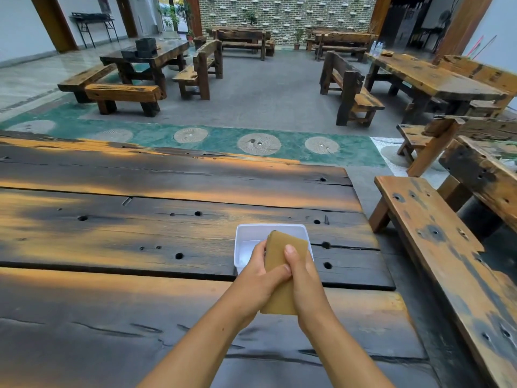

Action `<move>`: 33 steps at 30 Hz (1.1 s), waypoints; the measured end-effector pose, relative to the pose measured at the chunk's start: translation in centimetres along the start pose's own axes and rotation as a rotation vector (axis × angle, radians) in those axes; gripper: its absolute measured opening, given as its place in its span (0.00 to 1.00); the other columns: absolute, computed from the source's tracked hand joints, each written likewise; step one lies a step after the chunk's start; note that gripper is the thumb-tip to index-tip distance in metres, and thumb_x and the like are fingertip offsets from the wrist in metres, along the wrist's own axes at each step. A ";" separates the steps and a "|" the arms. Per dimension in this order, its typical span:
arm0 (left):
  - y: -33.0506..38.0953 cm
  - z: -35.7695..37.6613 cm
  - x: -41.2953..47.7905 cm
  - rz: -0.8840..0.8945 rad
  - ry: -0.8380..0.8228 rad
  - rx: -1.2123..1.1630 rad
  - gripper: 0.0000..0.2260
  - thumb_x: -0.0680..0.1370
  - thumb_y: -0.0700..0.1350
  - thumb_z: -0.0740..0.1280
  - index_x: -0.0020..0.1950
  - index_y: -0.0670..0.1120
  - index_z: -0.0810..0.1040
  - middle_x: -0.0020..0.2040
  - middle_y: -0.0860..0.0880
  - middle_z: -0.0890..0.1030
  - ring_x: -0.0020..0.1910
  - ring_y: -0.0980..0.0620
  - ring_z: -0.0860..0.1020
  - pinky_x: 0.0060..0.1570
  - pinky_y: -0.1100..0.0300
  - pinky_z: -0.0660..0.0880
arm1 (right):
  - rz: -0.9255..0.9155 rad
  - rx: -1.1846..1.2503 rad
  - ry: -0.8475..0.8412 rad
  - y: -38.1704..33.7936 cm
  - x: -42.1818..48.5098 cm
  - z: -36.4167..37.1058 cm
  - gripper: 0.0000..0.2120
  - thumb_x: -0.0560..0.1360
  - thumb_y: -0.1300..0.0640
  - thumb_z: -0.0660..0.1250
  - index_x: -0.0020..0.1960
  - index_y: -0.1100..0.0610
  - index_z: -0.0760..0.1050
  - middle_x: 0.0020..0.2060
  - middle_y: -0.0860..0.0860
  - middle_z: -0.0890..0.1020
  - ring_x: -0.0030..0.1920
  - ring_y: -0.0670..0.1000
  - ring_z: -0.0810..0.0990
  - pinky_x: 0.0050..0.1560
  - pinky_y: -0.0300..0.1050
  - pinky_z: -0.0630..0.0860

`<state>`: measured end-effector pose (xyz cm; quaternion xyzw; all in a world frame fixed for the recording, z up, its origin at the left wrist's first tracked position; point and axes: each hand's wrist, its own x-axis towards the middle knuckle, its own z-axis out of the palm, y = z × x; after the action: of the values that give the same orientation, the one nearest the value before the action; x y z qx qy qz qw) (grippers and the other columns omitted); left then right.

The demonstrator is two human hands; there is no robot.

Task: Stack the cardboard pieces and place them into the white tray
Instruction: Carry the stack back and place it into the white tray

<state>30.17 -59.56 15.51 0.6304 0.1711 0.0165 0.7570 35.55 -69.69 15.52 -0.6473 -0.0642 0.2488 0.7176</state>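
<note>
Cardboard stack held tilted btwn both hands, far end over white tray. Left hand wraps its left edge; right hand clamps the right, thumb on top. Tray sits on dark, worn plank table w/ holes & cracks. Bench at right; more wooden tables & benches beyond, brick wall at back.

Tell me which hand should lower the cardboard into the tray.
Probably right: the right hand wraps the cardboard stack with its thumb on top; the left hand only steadies it. The white tray sits just beyond.
</note>
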 end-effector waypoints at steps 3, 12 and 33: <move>-0.3 0.6 0.0 -0.041 -0.036 -0.009 0.25 0.72 0.55 0.75 0.67 0.56 0.73 0.58 0.51 0.86 0.57 0.49 0.85 0.53 0.50 0.83 | 0.036 -0.036 -0.051 0.7 0.1 -1.3 0.24 0.67 0.38 0.65 0.60 0.45 0.78 0.51 0.49 0.87 0.52 0.51 0.86 0.58 0.63 0.81; 0.4 -2.1 0.0 -0.144 -0.157 0.513 0.35 0.73 0.53 0.73 0.76 0.61 0.58 0.66 0.50 0.78 0.62 0.47 0.80 0.63 0.46 0.78 | 0.024 -0.529 -0.420 -1.8 3.3 -7.4 0.26 0.70 0.51 0.74 0.66 0.47 0.72 0.58 0.45 0.79 0.58 0.40 0.79 0.60 0.42 0.77; -1.6 -13.2 14.1 -0.331 -0.493 0.732 0.43 0.66 0.62 0.75 0.77 0.60 0.60 0.58 0.56 0.75 0.56 0.53 0.80 0.56 0.58 0.77 | 0.185 -0.475 -0.243 5.0 12.3 -1.3 0.13 0.66 0.51 0.69 0.49 0.52 0.72 0.38 0.43 0.79 0.34 0.40 0.78 0.36 0.34 0.74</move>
<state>39.48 -44.00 8.70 0.8051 0.0787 -0.3161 0.4957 45.38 -65.25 7.66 -0.7659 -0.1469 0.3672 0.5069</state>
